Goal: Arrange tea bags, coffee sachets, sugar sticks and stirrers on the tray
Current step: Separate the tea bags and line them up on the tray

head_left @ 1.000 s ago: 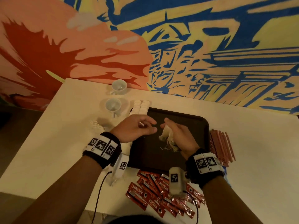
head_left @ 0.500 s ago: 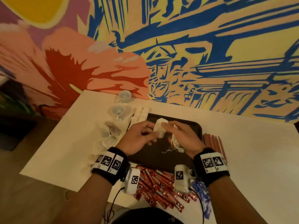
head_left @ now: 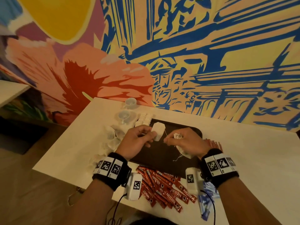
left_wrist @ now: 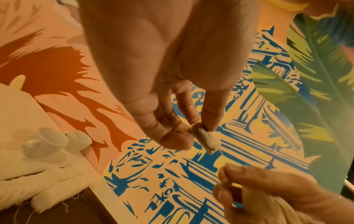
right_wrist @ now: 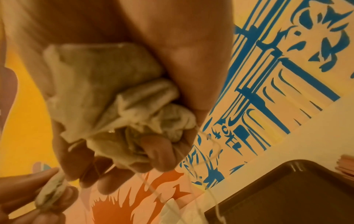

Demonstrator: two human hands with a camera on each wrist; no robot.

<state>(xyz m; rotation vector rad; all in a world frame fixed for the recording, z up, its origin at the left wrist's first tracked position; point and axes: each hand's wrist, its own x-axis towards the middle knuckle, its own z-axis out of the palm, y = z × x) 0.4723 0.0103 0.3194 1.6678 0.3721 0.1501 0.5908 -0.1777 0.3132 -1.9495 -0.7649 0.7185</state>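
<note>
Hands raised over a dark tray (head_left: 186,166) on a white table (head_left: 251,159), head view. Left hand (head_left: 138,142) pinches a single white tea bag (head_left: 158,130) between thumb and fingertips, holding it above the tray's far left part; the left wrist view shows the same bag (left_wrist: 205,139) edge-on between thumb and forefinger. Right hand (head_left: 185,142) is clenched round a crumpled bunch of tea bags (right_wrist: 118,106), with thin strings trailing from the fist toward the tray, and a thread runs between the two hands. More tea bags (head_left: 112,138) lie loose on the table left of the tray, and a row of white ones (head_left: 144,119) lies at the tray's far left corner. Red Nescafé coffee sachets (head_left: 164,185) are heaped on the table at the tray's near edge, blue sachets (head_left: 205,202) just right of them, and reddish sticks (head_left: 214,144) right of the tray. Two white cups (head_left: 125,115) stand near the far left edge of the table, before a painted mural (head_left: 194,62).
</note>
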